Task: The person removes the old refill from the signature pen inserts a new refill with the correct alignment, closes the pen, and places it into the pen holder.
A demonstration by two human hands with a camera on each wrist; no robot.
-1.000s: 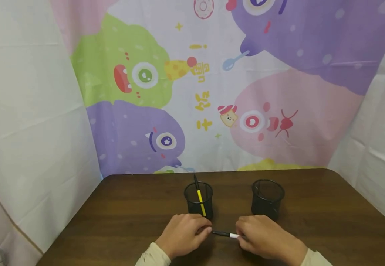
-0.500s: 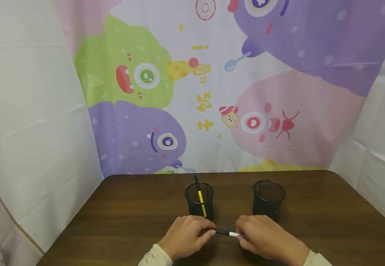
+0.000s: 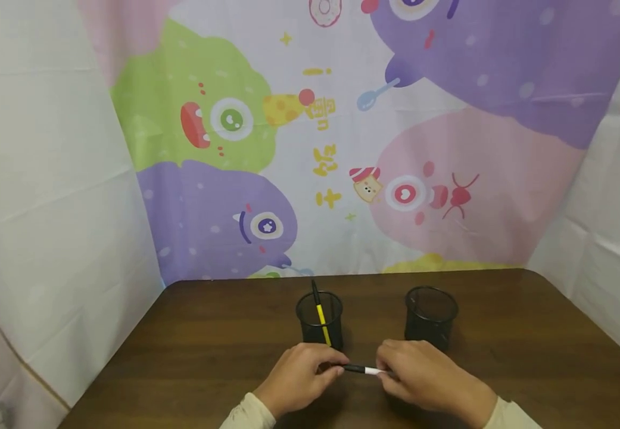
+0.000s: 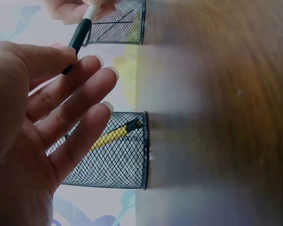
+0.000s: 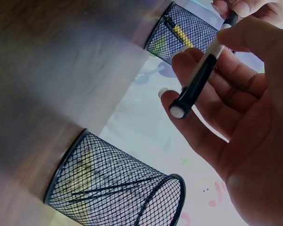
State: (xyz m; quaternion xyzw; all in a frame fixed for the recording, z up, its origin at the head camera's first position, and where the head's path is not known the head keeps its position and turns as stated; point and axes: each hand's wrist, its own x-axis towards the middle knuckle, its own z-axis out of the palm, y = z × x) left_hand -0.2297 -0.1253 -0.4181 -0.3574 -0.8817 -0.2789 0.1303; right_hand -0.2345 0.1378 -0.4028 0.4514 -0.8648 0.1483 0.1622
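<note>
A black-and-white marker pen [image 3: 372, 370] is held sideways between both hands above the table. My left hand [image 3: 300, 376] pinches its black end between thumb and index finger; the other fingers are spread in the left wrist view. With thumb and fingers my right hand [image 3: 432, 375] grips the white barrel. In the right wrist view the pen's rear part [image 5: 200, 82], black with a white end, lies across the fingers. Just beyond the left hand stands a black mesh pen cup [image 3: 336, 335] with a yellow-and-black pen [image 3: 320, 314] leaning in it.
A second black mesh pen cup [image 3: 429, 329] stands behind the right hand; dark thin lines show through its mesh, their kind unclear. The brown wooden table [image 3: 192, 339] ends at a cartoon-print cloth [image 3: 336, 238]. White cloth [image 3: 47, 179] hangs at both sides.
My left hand has shifted slightly right and its fingertips now overlap the pen's black end. The right hand keeps its hold on the white barrel. The cups stand as before.
</note>
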